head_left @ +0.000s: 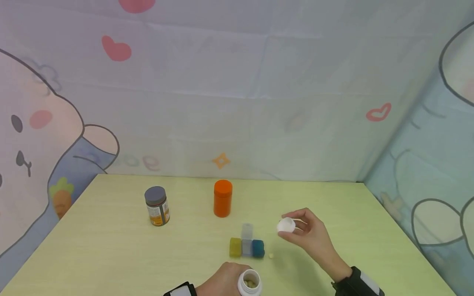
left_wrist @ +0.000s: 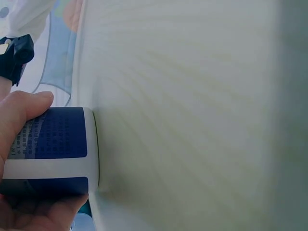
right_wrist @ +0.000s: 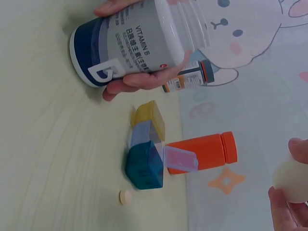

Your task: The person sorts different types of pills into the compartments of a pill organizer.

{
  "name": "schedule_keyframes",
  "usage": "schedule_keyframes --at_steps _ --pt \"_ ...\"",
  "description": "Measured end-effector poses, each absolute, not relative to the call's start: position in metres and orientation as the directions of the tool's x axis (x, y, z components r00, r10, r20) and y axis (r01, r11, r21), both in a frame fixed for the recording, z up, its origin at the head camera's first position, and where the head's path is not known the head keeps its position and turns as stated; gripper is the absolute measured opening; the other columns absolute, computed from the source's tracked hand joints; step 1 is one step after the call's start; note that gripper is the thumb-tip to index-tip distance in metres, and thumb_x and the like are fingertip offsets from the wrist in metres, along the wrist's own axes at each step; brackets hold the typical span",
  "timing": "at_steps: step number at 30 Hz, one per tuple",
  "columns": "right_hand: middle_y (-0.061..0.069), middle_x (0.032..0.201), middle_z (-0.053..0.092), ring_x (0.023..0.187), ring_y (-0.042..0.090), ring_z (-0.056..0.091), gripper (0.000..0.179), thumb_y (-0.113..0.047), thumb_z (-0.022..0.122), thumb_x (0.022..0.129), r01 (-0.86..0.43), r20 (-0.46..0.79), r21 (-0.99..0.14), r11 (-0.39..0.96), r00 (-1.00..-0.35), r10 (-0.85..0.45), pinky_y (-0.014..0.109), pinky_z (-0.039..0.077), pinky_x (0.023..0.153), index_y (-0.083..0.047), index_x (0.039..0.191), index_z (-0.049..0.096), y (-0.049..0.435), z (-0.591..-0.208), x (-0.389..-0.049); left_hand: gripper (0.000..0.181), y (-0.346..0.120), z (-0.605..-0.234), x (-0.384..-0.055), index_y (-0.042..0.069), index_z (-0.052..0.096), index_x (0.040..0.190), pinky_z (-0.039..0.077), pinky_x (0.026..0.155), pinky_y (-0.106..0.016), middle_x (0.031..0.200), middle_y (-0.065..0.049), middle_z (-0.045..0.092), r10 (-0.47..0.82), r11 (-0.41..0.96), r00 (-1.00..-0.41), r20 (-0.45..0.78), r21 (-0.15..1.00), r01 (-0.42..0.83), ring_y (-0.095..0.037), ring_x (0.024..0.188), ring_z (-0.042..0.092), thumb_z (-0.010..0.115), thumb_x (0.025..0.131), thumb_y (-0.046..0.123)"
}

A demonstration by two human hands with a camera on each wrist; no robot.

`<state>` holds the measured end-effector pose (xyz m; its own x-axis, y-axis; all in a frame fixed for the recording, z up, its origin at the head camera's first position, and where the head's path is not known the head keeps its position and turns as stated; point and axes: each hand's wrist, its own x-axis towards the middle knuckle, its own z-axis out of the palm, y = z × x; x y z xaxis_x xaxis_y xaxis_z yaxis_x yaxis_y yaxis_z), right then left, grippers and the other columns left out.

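Note:
My left hand (head_left: 226, 280) grips an uncapped white vitamin B bottle (right_wrist: 137, 45), with several pale tablets visible through its mouth in the head view. Its blue label (left_wrist: 65, 132) faces the left wrist camera, thumb above and fingers below. Raised over the table to the right, my right hand (head_left: 312, 234) pinches a white bottle cap (head_left: 286, 225) between thumb and fingers. Between the hands and a little beyond them sits a small pill organizer (head_left: 246, 247) with yellow, clear and blue compartments; the middle lid (head_left: 247, 231) stands open. One tablet (head_left: 271, 255) lies right of the blue compartment.
An orange bottle (head_left: 222, 199) stands behind the organizer. Farther left is a brown-and-white labelled jar (head_left: 158, 207) with a grey lid. The pale yellow table (head_left: 111, 246) ends at a printed cloth backdrop (head_left: 237, 102).

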<state>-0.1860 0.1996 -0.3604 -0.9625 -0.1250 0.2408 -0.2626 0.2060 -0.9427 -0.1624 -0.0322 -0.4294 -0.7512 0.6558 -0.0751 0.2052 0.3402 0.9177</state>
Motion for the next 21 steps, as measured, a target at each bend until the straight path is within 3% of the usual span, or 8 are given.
schedule_keyframes --at_steps 4,8,15,21 --pt "0.016 0.109 0.055 0.088 0.009 0.062 0.045 -0.002 0.076 0.069 -0.202 0.186 -0.949 0.243 -0.979 -0.086 0.026 0.051 0.07 0.004 0.103 0.048 0.208 -0.362 -0.188 0.021 -0.033 -0.43 -0.163 0.021 0.064 0.088 0.044 0.067 -0.021 0.074 0.01 0.06 0.665 0.326 -0.744 -0.07 0.923 0.205 -0.005 0.066 0.054 0.077 0.072 0.021" --pt "0.014 0.109 0.057 0.088 0.009 0.062 0.047 -0.007 0.079 0.067 -0.182 0.174 -0.921 0.346 -0.983 -0.055 0.025 0.05 0.073 0.001 0.108 0.058 0.22 -0.37 -0.189 0.02 -0.034 -0.43 -0.163 0.02 0.063 0.087 0.044 0.067 -0.02 0.074 0.011 0.059 0.677 0.309 -0.735 -0.036 0.92 0.24 -0.003 0.066 0.053 0.076 0.072 0.021" --pt "0.016 0.112 0.062 0.094 0.027 0.061 0.051 -0.01 0.081 0.064 -0.097 0.12 -0.819 0.566 -0.993 0.003 0.025 0.047 0.069 -0.001 0.111 0.064 0.234 -0.382 -0.191 0.018 -0.035 -0.427 -0.162 0.019 0.063 0.086 0.044 0.066 -0.02 0.073 0.011 0.059 0.683 0.299 -0.73 -0.018 0.919 0.257 -0.002 0.066 0.052 0.075 0.073 0.021" --pt "0.015 0.104 0.066 0.094 0.03 0.063 0.049 -0.009 0.083 0.059 -0.038 0.059 -0.748 0.663 -0.998 0.009 0.03 0.049 0.073 0.0 0.105 0.067 0.243 -0.401 -0.192 0.019 -0.035 -0.426 -0.162 0.02 0.063 0.086 0.043 0.067 -0.02 0.073 0.011 0.059 0.679 0.306 -0.733 -0.035 0.921 0.24 -0.002 0.066 0.052 0.076 0.073 0.021"
